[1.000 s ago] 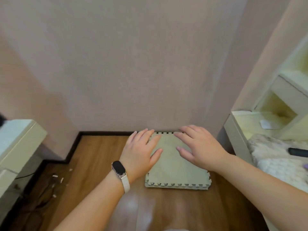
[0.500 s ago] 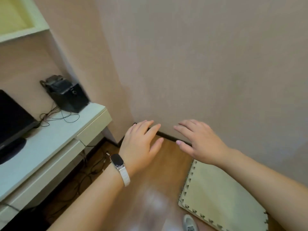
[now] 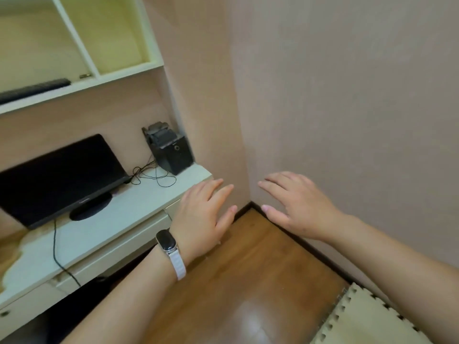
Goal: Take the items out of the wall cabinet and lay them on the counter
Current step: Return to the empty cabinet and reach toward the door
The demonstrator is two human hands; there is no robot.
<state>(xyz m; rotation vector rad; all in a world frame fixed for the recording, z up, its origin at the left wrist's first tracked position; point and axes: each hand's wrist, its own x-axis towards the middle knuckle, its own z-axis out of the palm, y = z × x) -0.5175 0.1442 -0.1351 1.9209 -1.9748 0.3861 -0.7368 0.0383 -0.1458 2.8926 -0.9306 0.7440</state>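
Note:
My left hand [image 3: 203,217], with a white watch band on the wrist, hovers open and holds nothing, just off the right end of the pale counter [image 3: 104,227]. My right hand [image 3: 295,204] is open too, fingers spread, in front of the pink wall corner. The open wall cabinet [image 3: 82,58] hangs at the upper left. On its shelf lie a long dark bar [image 3: 34,91] and a small metallic object [image 3: 85,76]. Its right compartment looks bare.
A black monitor [image 3: 59,177] and a black speaker box [image 3: 171,151] with loose cables stand on the counter. A stack of pale foam mats [image 3: 367,321] lies on the wooden floor at the lower right. Pink walls meet ahead.
My view has swung left and up from the foam mats on the floor to the counter and the wall cabinet. Both hands lifted off the mats and stay open.

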